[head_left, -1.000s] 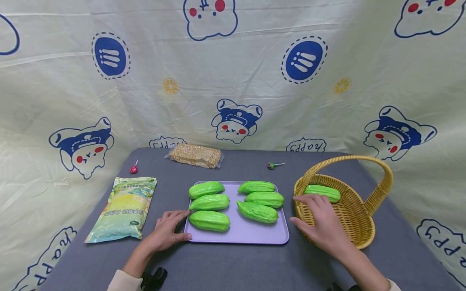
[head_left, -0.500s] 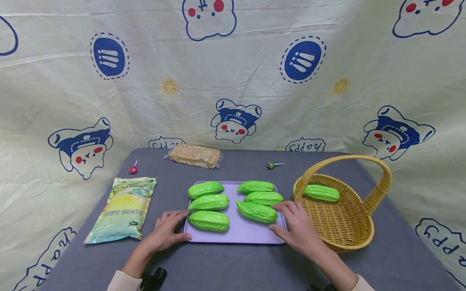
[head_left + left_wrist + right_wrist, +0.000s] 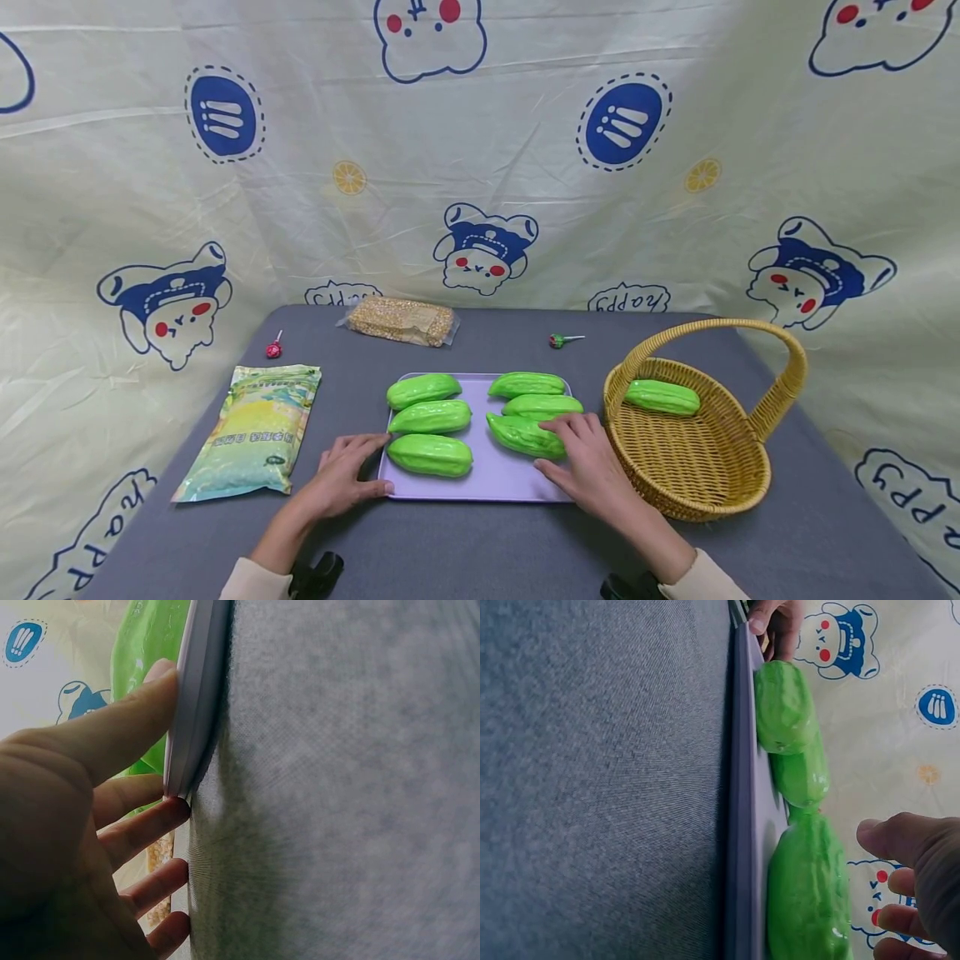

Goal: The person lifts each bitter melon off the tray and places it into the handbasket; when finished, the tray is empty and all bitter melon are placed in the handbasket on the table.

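Observation:
A lilac tray (image 3: pixel 480 490) holds several glossy, plump green gourds in two columns. At its left edge rests my left hand (image 3: pixel 347 477), with the thumb near the front corner. In the left wrist view, the thumb and fingertips of that hand touch the tray rim (image 3: pixel 191 712) and the cloth. Over the tray's right side reaches my right hand (image 3: pixel 588 467), fingers spread around the end of the front right gourd (image 3: pixel 521 435). In the right wrist view, a visible gap separates its thumb from the nearest gourd (image 3: pixel 808 892). Another gourd (image 3: pixel 663 397) lies inside the wicker basket (image 3: pixel 705 462).
The basket's tall handle (image 3: pixel 787 392) arches up at the right. A yellow-green bag (image 3: pixel 251 433) lies left of the tray. Behind it are a grain packet (image 3: pixel 403 322), a red lollipop (image 3: pixel 274 346) and a green lollipop (image 3: pixel 558 341). A printed cloth (image 3: pixel 480 125) hangs behind the table.
My right hand has moved left from the basket to the front right gourd on the tray, uncovering the gourd in the basket. My left hand has stayed at the tray's edge.

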The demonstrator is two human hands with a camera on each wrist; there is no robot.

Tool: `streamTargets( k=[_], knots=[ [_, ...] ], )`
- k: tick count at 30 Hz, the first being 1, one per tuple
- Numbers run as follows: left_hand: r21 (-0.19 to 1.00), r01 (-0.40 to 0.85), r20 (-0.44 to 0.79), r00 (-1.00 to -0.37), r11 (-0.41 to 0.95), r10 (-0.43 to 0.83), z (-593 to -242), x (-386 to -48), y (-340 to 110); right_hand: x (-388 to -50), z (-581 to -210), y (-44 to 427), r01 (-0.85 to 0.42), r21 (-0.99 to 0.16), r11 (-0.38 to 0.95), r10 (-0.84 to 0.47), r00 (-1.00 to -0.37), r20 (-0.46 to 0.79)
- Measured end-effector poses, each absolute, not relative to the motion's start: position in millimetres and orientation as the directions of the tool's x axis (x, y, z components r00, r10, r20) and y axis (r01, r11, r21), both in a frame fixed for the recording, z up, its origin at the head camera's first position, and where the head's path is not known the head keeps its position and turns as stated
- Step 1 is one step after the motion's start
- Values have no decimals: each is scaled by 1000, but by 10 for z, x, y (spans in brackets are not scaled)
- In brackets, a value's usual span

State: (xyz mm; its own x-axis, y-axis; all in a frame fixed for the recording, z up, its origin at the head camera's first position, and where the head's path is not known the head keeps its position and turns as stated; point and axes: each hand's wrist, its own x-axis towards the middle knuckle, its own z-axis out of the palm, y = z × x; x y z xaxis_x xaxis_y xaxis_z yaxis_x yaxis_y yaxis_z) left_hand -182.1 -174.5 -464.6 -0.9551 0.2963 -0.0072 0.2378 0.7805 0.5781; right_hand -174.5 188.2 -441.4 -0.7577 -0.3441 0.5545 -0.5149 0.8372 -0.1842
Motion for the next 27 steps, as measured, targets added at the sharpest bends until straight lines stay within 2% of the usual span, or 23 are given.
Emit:
streamTargets(
  k=[4,18,27],
  knots=[
    [580,238,-7,-955,779,297,-4643,-1819,-1746,-1795,-4455,1851,-506,-178,844,-337,-758,558],
    [587,232,-17,-954,775,299,-4634,-1820,-1746,-1884,-4546,1799,-429,-216,877,-292,-834,469],
    [586,234,-13,-955,776,297,-4632,-1818,-1745,-1932,-4614,1787,-416,-207,885,-283,-836,470]
  ],
)
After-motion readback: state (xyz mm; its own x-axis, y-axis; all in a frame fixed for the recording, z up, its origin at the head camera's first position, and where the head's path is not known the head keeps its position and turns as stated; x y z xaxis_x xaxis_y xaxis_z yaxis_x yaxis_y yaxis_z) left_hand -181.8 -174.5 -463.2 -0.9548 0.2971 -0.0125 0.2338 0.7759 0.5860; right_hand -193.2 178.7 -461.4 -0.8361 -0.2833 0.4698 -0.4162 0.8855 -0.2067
